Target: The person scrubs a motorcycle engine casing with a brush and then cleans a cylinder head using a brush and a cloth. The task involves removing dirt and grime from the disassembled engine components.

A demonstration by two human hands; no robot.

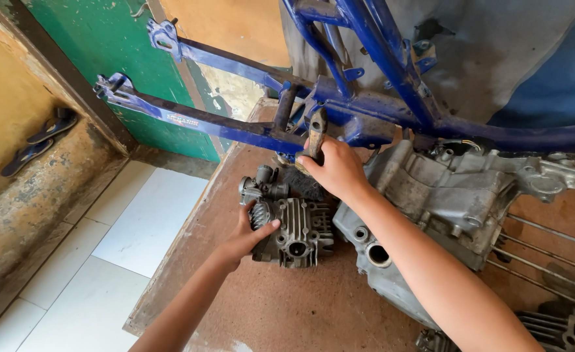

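Note:
My left hand [247, 236] grips the near left corner of a grey finned cylinder head [295, 228] lying on the brown floor, thumb pressed on its fins. A small carburettor [260, 185] sticks out at the head's far left. My right hand [337, 171] is closed around the worn wooden handle of a brush [315, 133], its dark bristles [300, 182] resting on the far side of the cylinder head. A large grey engine crankcase [444, 195] lies just right of the head, under my right forearm.
A blue motorcycle frame [248, 127] spans the floor beyond the engine parts. Long metal studs [548, 251] jut from the crankcase at right. More finned parts [555, 326] lie at bottom right. White floor tiles [124, 228] sit lower at left; sandals [43, 140] rest on a ledge.

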